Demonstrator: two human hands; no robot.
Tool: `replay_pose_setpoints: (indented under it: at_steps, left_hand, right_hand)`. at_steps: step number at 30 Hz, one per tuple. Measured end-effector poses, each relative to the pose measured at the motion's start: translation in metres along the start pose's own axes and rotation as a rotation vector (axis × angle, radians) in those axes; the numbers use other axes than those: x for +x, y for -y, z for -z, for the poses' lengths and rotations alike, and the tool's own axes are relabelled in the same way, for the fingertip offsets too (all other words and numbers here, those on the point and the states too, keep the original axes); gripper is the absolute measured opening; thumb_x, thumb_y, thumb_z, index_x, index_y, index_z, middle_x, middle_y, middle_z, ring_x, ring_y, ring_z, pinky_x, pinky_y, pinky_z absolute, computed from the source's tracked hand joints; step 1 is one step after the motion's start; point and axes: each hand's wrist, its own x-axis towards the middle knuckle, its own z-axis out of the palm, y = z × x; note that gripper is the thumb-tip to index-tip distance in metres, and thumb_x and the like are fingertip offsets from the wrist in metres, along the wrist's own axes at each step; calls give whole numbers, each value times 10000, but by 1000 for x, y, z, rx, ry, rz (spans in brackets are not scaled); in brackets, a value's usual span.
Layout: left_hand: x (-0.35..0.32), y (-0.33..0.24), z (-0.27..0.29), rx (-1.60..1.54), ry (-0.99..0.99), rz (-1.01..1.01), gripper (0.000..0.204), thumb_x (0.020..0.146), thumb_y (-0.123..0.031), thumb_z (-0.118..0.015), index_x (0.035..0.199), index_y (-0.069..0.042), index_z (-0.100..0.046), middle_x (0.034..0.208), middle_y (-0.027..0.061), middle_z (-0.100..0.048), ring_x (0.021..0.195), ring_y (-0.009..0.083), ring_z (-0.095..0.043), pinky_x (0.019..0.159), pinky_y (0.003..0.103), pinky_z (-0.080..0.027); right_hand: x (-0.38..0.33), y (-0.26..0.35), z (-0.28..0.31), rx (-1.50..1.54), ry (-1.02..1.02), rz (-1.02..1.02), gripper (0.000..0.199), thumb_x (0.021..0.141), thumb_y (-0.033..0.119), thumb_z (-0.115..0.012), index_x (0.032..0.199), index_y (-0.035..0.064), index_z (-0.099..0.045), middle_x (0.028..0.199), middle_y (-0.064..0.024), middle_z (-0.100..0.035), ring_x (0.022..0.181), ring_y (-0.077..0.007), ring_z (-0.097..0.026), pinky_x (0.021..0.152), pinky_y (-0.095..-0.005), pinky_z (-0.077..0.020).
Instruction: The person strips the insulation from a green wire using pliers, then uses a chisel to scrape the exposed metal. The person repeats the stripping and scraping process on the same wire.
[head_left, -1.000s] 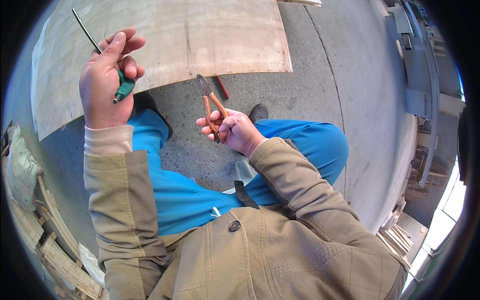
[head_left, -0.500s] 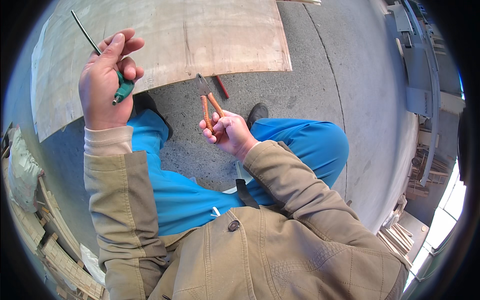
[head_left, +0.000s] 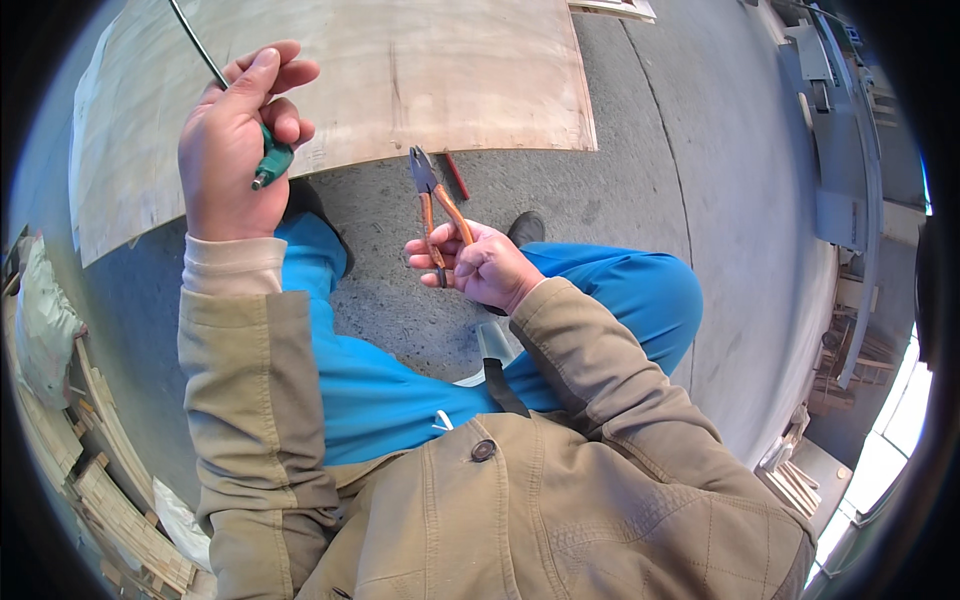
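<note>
My left hand (head_left: 225,165) is raised over the left part of a plywood sheet. It grips a screwdriver by its green handle (head_left: 274,165), and the long thin metal shaft (head_left: 198,40) points up and away to the left. Thumb and fingers are curled round it, hiding part of the handle. Lower and nearer the middle, my right hand (head_left: 490,268) holds pliers (head_left: 424,176) with orange grips. Their handles are spread apart, one lying along my fingers. The metal jaws point away from me, in view just at the plywood's near edge.
The pale plywood sheet (head_left: 480,85) spans the far side. A red stick (head_left: 457,177) shows beside its near edge, above the concrete floor (head_left: 640,190). My knees in blue trousers (head_left: 620,295) flank the hands. Timber pieces (head_left: 130,520) are stacked at left; metal equipment (head_left: 840,190) stands at right.
The whole view has shifted slightly. My left hand with the screwdriver has moved a little away and to the right. The right-hand fingers are straighter along the pliers' handle.
</note>
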Motion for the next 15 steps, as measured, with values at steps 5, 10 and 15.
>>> replay_pose_setpoints:
  at_steps: [5, 10, 15]
  left_hand:
    - [0, -2, 4, -10, -5, 3, 279, 1064, -256, -653, 1201, -16, -698, 1073, 91, -717, 644, 71, -526, 670, 272, -506]
    - [-1, -3, 7, -47, -17, -28, 218, 1063, -185, -623, 1148, 1, -700, 1031, 120, -746, 607, 68, -563, 621, 264, -534]
    - [-1, -4, 5, -55, -23, -15, 212, 1063, -178, -619, 1145, 0, -700, 1029, 121, -746, 606, 70, -563, 622, 266, -537]
  right_hand:
    - [2, -1, -7, -60, 94, -12, 610, 605, -177, -427, 1156, 6, -614, 1312, -227, -633, 1158, -338, -676, 963, -491, -586]
    - [-5, 10, -7, -159, 63, 54, 631, 592, -178, -423, 1166, 1, -612, 1326, -235, -634, 1155, -334, -682, 961, -484, -586]
    - [-13, 13, 4, -142, 12, 79, 600, 613, -156, -442, 1154, 12, -640, 1333, -243, -642, 1145, -331, -692, 941, -468, -591]
